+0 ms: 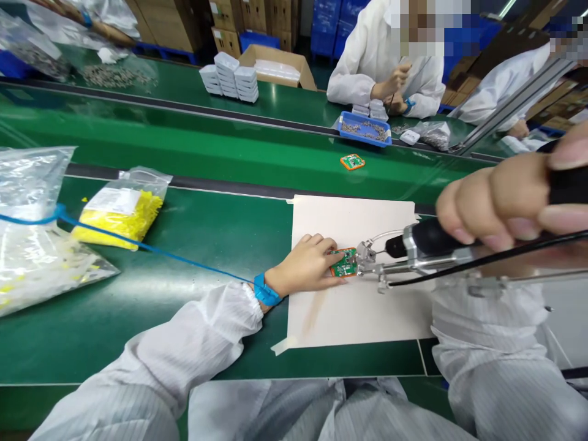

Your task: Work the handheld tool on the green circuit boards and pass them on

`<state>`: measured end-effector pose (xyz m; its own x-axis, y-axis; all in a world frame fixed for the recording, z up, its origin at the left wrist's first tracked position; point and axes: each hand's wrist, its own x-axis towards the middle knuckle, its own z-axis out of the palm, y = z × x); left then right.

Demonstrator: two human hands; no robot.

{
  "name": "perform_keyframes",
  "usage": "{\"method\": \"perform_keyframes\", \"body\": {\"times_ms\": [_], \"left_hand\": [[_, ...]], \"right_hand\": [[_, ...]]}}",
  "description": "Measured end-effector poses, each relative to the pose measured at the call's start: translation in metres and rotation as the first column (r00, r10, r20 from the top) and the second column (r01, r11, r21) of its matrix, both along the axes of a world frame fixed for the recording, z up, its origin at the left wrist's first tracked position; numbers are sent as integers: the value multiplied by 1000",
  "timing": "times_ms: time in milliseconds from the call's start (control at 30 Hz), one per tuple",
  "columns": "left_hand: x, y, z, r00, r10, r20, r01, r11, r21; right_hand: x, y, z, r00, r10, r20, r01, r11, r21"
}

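A small green circuit board (343, 264) with an orange rim lies flat on a pale sheet. My left hand (312, 262), wearing a blue wrist strap, steadies its left side, with the index finger on the board and the thumb along its near edge. From the right, my right hand (509, 196) grips the black handle of an electric screwdriver (429, 240). Its metal feed head (366, 257) meets the right edge of the board, with a clear tube curving into it. The driver's tip is hidden inside the head.
The taped pale sheet (349, 318) lies on the green bench. Bags of yellow parts (124, 214) and whitish parts (41, 269) sit left, crossed by a blue cord (151, 248). Another board (352, 162) lies on the green strip beyond. Across it, a co-worker (381, 67) sits behind a blue tray (365, 130).
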<state>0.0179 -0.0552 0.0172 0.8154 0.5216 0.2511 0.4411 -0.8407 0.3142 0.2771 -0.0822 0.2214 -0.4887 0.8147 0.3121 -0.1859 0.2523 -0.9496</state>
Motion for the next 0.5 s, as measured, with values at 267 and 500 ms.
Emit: {"method": "perform_keyframes", "body": {"times_ms": [267,500], "left_hand": [[4,-2,1,1000,-6,-2,6,1000,26],[6,-3,3,1000,-4,-9,4,1000,-7]], "right_hand": [[-47,11,-23,985,172,-10,-166,962,215],[-51,17,-29,975,218,-52,-201,954,223]]}}
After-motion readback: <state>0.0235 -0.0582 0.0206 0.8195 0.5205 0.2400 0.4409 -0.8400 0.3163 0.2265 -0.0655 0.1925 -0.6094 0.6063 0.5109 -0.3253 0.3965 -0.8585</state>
